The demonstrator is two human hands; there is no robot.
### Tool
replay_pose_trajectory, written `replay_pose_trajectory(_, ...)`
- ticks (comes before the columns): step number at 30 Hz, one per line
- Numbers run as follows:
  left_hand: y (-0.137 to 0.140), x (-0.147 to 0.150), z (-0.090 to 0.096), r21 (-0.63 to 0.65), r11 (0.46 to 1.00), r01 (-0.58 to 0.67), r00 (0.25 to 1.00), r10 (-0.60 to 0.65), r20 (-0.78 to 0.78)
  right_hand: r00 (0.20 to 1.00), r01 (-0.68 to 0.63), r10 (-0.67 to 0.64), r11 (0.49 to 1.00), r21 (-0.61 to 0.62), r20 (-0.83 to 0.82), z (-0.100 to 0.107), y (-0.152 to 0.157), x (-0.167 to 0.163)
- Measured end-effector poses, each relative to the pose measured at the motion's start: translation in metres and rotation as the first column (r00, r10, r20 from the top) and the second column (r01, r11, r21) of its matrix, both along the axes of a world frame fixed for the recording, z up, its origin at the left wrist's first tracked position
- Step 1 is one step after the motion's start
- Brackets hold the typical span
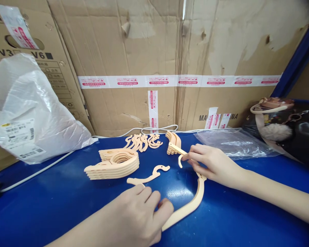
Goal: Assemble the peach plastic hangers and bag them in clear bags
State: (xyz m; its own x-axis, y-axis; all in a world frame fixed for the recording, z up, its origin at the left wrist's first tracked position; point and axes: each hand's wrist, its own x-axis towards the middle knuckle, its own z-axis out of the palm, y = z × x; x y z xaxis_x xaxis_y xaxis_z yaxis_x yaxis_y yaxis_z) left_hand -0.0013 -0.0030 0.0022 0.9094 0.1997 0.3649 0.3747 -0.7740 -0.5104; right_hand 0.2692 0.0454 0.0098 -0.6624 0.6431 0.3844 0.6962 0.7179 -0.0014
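Note:
In the head view my left hand is low in the middle, fingers curled around the near end of a long curved beige hanger arm. Just beyond its knuckles is a beige hanger arm with a hooked end; whether the fingers touch it is hidden. My right hand pinches the far part of the same folding hanger, where a small hook and a straight end stick out past the fingertips. The joint under those fingers is partly covered.
Stacked beige hangers lie at left, loose hooks behind, and a stack of arms near my right hand. A clear plastic bag, dark handbag, white parcel, cable and cardboard surround the blue table.

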Motion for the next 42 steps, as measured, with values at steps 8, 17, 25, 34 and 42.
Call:
replay_pose_trajectory(8, -0.002, 0.002, -0.012, 0.100, 0.985, -0.144, 0.969, 0.120, 0.215, 1.000, 0.015, -0.016, 0.998, 0.067, 0.016, -0.002, 0.001, 0.000)
replay_pose_trajectory(17, -0.005, 0.009, -0.004, -0.301, 0.952, -0.057, 0.991, 0.090, 0.097, 0.998, 0.032, -0.038, 0.993, 0.117, 0.047, -0.005, -0.004, -0.003)
replay_pose_trajectory(25, -0.011, 0.010, -0.003, -0.315, 0.949, 0.014, 0.987, 0.037, 0.156, 0.993, 0.010, -0.023, 0.994, 0.105, 0.117, -0.005, -0.007, -0.009)
replay_pose_trajectory(34, -0.010, 0.009, -0.005, -0.226, 0.972, 0.067, 0.990, -0.037, 0.136, 0.990, -0.123, 0.115, 0.988, 0.095, 0.080, -0.008, -0.022, -0.020)
replay_pose_trajectory(42, -0.006, 0.015, -0.006, -0.183, 0.975, 0.128, 0.983, -0.100, 0.154, 0.968, -0.246, 0.249, 0.966, -0.079, 0.026, -0.005, -0.030, -0.023)
